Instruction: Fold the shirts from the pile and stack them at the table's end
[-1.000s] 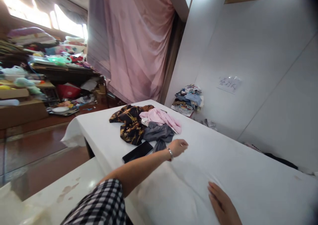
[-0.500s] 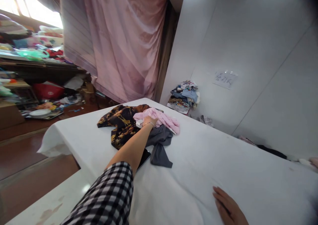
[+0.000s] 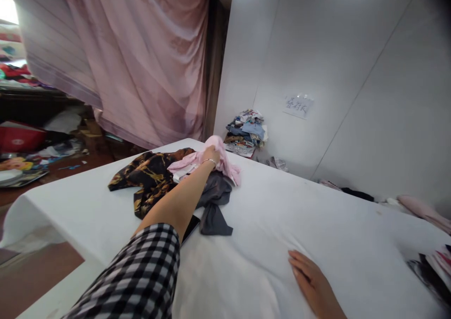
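Note:
My left hand [image 3: 212, 154] grips a pink garment [image 3: 229, 168] and lifts part of it above the small heap at the far end of the table. A bracelet circles that wrist. Under the pink cloth lies a dark grey garment [image 3: 215, 220], its end trailing toward me. Left of it spreads a black garment with a gold-brown pattern [image 3: 151, 173]. A dark phone-like object [image 3: 191, 228] is partly covered by my forearm. My right hand [image 3: 310, 276] rests on the white table cover [image 3: 271, 215], fingers stretched out and holding nothing.
Beyond the table, a stack of folded clothes [image 3: 248, 128] stands against the white wall. More clothes [image 3: 435, 272] lie at the right edge. A pink curtain [image 3: 148, 65] hangs behind, and a red bag [image 3: 19, 138] sits among clutter at left.
My left hand has closed on the pink garment and raised part of it off the heap. The view has turned to the right. My right hand still rests on the table.

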A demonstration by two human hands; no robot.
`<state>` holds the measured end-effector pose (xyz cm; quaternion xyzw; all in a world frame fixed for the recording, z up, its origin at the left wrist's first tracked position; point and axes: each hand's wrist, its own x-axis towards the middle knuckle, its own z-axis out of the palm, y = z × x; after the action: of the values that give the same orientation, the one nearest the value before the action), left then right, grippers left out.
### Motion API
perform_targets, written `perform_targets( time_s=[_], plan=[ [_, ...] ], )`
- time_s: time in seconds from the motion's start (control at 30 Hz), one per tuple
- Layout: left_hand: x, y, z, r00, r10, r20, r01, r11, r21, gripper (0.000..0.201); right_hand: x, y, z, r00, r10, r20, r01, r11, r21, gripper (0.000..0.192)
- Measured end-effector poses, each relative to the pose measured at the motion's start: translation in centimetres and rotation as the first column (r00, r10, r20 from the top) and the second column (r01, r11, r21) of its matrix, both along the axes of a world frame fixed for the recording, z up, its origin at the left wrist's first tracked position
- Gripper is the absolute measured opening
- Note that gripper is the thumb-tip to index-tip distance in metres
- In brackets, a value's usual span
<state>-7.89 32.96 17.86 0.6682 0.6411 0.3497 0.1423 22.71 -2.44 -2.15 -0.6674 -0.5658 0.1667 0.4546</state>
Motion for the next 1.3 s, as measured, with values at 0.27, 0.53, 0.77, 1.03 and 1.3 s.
perform_targets(
  time_s=[0.27,0.53,0.77,1.03,1.3],
  plan=[
    [12.5,-14.9,-2.6,0.508,-0.833,-0.222,0.862,0.487,0.144,0.016,0.0,0.4,1.5,0.681,-0.128,-0.721,0.228,0.973,0.042,0.057],
    [14.3,-25.2,-11.0,0.093,-0.976,-0.197,0.989,0.114,-0.099,0.012,2.3,-0.3,4.3,0.392,-0.034,-0.919,0.148,0.989,0.026,0.098],
    [14.7,-21.4,-8.9,0.703,-0.688,-0.177,0.662,0.725,-0.190,0.043,2.7,0.4,3.8,0.371,0.008,-0.928,0.112,0.992,0.054,0.092],
    [18.0,-18.7,-10.6,0.824,-0.559,-0.095,0.486,0.783,-0.387,0.054,2.9,0.2,3.5,0.525,0.117,-0.843,-0.053,0.993,0.105,0.080],
    [17.8,-23.1,-8.6,0.778,-0.625,0.061,0.628,0.770,-0.115,0.028,2.6,-1.2,4.8,0.579,0.204,-0.789,-0.213,0.973,0.095,0.066]
  ],
)
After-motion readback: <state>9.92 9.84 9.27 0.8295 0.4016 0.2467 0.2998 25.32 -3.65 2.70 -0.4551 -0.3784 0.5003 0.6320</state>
